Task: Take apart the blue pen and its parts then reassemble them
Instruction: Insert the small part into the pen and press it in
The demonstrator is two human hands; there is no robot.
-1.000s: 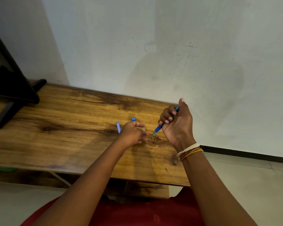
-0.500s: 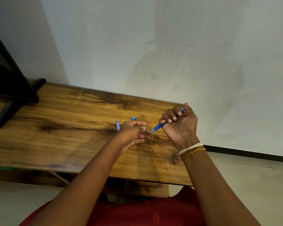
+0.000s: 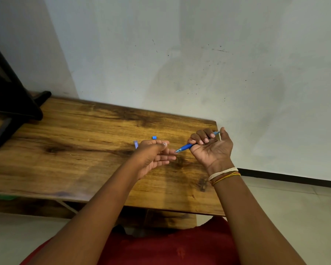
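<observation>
Right hand (image 3: 211, 148) fisted round blue pen (image 3: 187, 146), tip pointing at left hand (image 3: 153, 156); left thumb and forefinger pinched, whether on anything can't tell. Two small blue parts (image 3: 154, 137) on wooden table (image 3: 75, 150) just behind left hand

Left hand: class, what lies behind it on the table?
Behind the left hand, a small blue piece and a pale blue strip lie on the table; the hand covers the strip's lower end.

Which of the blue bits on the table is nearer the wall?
The small square blue piece. The longer pale blue piece lies closer to the person, partly behind the left hand.
</observation>
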